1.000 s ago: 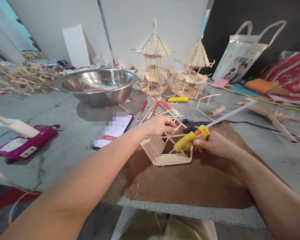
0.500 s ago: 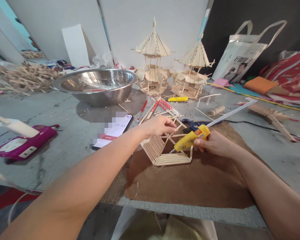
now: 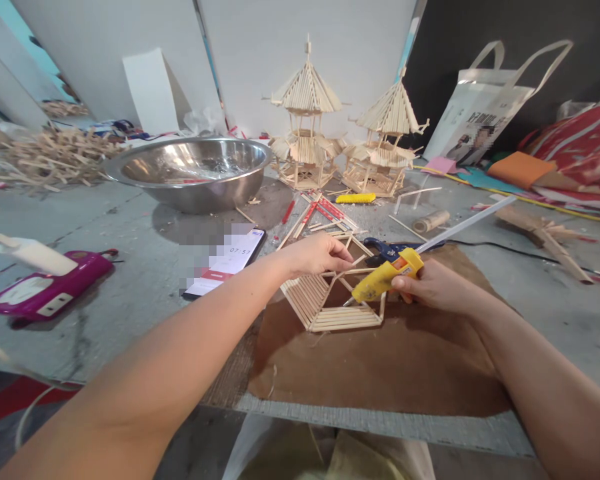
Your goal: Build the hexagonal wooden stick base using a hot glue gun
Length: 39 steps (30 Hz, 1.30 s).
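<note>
My right hand [image 3: 427, 285] is wrapped round a yellow hot glue gun [image 3: 387, 275], with a long clear glue stick [image 3: 467, 223] poking out of its back. The gun's nozzle points down-left, close above the front strips of a flat hexagonal frame [image 3: 347, 320] made of thin wooden sticks. Two sections of that frame are filled with strips side by side. Over the frame's far part, my left hand [image 3: 325, 255] pinches a short wooden stick [image 3: 359, 261] between thumb and fingers. Beneath the frame lies a brown board [image 3: 380, 373].
Two stick pagodas [image 3: 307, 100] stand at the back, beside a steel basin [image 3: 190, 173]. A phone [image 3: 227, 263] lies left of the frame. Blue-handled pliers [image 3: 385, 249], a yellow cutter [image 3: 356, 198] and loose sticks [image 3: 325, 210] lie beyond it. A purple device [image 3: 50, 287] sits far left.
The glue gun has shifted slightly to the right, its nozzle moving along the front strips. The short stick in my left hand shows a bit more; that hand has barely moved.
</note>
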Available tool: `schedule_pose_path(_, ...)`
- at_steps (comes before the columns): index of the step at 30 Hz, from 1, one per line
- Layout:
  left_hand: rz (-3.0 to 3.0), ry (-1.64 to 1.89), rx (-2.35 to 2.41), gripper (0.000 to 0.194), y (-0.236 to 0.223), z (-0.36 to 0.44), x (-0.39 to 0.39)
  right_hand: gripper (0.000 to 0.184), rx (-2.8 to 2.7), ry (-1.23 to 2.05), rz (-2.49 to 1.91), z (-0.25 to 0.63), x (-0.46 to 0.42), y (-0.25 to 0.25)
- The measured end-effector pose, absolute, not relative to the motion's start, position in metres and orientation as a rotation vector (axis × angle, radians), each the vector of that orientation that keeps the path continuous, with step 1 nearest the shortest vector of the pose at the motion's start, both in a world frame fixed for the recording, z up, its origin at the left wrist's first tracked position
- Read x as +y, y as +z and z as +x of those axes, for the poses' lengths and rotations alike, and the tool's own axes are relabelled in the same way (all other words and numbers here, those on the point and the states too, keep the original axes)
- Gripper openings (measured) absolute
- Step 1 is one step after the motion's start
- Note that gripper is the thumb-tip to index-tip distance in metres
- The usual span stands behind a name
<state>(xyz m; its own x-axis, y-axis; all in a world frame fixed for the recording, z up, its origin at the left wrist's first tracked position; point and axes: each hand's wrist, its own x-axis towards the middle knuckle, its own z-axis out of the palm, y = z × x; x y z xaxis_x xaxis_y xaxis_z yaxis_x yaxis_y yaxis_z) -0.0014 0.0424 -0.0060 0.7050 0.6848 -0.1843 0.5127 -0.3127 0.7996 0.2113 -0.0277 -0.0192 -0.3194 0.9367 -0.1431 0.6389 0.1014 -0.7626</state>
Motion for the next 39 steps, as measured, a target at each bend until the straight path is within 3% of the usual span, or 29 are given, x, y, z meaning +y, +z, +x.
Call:
schedule_pose_path(19,2.322,-0.155,0.801,0.018,0.0,0.005,0.03,0.053,-1.777,1.116,-1.568,0.229,-0.031,-0.008)
schedule_pose_path(39,2.369,-0.226,0.777,0.018,0.0,0.008,0.024,0.05,-1.765,1.123,-1.567,0.226,-0.031,-0.008)
